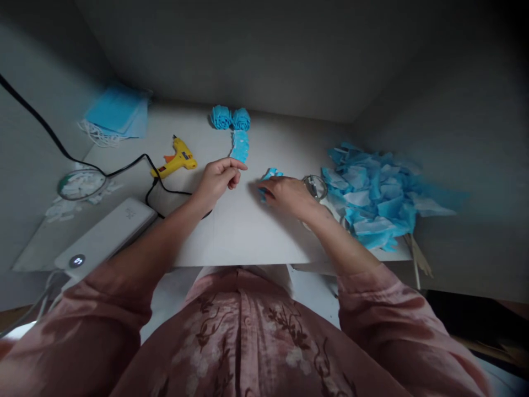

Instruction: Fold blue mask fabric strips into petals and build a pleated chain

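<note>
My left hand (220, 177) reaches over the table with its index finger stretched out and the other fingers curled. That fingertip is at the near end of a row of small light-blue petal-like pieces (240, 145), and nothing shows in the hand. To the right, my right hand (285, 193) bends down with its fingers closed on a crinkled blue piece of fabric (270, 174); the fingertips are partly hidden. Beyond the row, two rolled blue fabric roses (221, 118) sit side by side.
At left are a yellow glue gun (178, 157) with a black cord, a white power bank (111, 234), white scraps in a round dish (82, 184) and stacked blue masks (118, 113). At right, a roll of clear tape (315, 187) lies beside heaped blue fabric pieces (376, 193).
</note>
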`<control>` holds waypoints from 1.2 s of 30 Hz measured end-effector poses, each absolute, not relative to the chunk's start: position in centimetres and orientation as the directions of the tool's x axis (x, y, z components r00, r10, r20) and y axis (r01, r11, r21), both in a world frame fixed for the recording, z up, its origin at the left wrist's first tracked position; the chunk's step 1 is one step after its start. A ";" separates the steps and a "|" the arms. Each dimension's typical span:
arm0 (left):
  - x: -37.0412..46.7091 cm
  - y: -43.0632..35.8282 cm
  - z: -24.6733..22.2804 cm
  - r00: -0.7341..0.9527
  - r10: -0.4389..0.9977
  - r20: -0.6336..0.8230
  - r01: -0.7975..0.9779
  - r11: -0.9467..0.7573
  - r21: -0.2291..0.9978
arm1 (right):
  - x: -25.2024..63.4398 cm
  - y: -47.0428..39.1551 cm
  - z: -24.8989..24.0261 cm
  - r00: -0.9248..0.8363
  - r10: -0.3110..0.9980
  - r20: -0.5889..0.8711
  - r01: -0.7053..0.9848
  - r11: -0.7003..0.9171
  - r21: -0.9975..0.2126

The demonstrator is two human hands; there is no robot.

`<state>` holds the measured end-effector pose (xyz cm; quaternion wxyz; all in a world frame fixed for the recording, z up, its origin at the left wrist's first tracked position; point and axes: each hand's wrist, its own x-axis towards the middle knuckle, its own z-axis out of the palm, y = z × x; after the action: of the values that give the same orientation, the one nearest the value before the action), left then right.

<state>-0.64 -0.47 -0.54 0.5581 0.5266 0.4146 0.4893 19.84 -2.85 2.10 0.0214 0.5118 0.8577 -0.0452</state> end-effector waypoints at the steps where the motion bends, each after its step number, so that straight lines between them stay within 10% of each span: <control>1: -0.6 -0.5 -0.5 0.178 0.983 0.049 -0.109 -0.030 0.994 | 20.2 -2.7 2.1 -0.456 0.888 -0.064 0.888 0.448 -0.109; 7: -0.4 -1.2 0.2 0.206 0.970 0.130 -0.102 -0.111 0.989 | 22.2 -1.3 2.5 -0.288 0.954 0.088 0.548 0.239 -0.801; 10: -0.3 -1.5 0.4 0.230 0.944 0.235 -0.047 -0.231 0.972 | 21.3 -0.8 2.2 -0.242 0.969 0.046 0.272 0.114 -0.956; 15: 0.2 -1.2 -0.7 0.266 0.907 0.326 0.048 -0.350 0.935 | 18.3 -0.1 1.7 -0.261 0.965 0.019 0.137 0.056 -0.989; 27: -0.3 -0.6 -0.9 0.153 0.988 0.020 -0.225 0.015 0.974 | 18.9 0.4 0.8 -0.084 0.974 0.208 0.179 0.220 -0.959; 36: -0.2 -0.8 -0.5 0.173 0.980 0.093 -0.141 -0.069 0.988 | 18.3 -0.2 0.4 -0.295 0.955 0.023 0.155 0.071 -0.985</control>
<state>-0.24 -0.83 -0.53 0.5546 0.5282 0.3974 0.5055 18.33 -0.15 0.37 -0.3898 0.4481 0.6195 -0.5134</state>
